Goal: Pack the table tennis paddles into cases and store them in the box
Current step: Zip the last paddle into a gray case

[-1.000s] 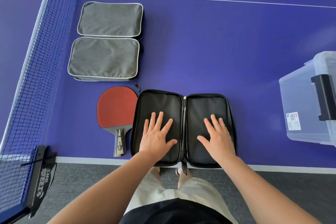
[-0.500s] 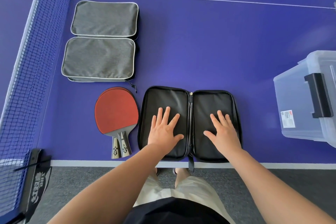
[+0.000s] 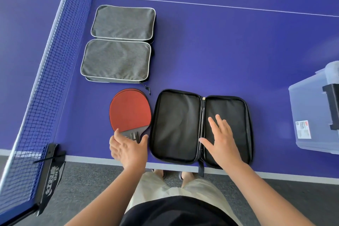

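On the blue table-tennis table [image 3: 229, 46], close to its near edge, a black zippered fabric paddle case [image 3: 200, 127] lies opened flat like a book, its spine running from the near edge toward the far edge and its two halves side by side. Just to the left of it, between the case and the blue mesh net [image 3: 49, 71], lie stacked red-rubbered paddles [image 3: 129, 111] with wooden handles; their long axis runs near-to-far, blades toward the far edge, handles pointing at the near edge. The left hand [image 3: 128, 149] hovers over the handles with fingers spread and slightly bent, thumb and fingers on either side of the grips; whether it already touches them cannot be told. The right hand [image 3: 222, 138] lies flat and spread on the right half of the open case. Beyond the paddles, two closed grey fabric cases [image 3: 118, 42] sit one behind the other. A translucent plastic storage box [image 3: 310, 113] with a black latch stands at the table's right edge.
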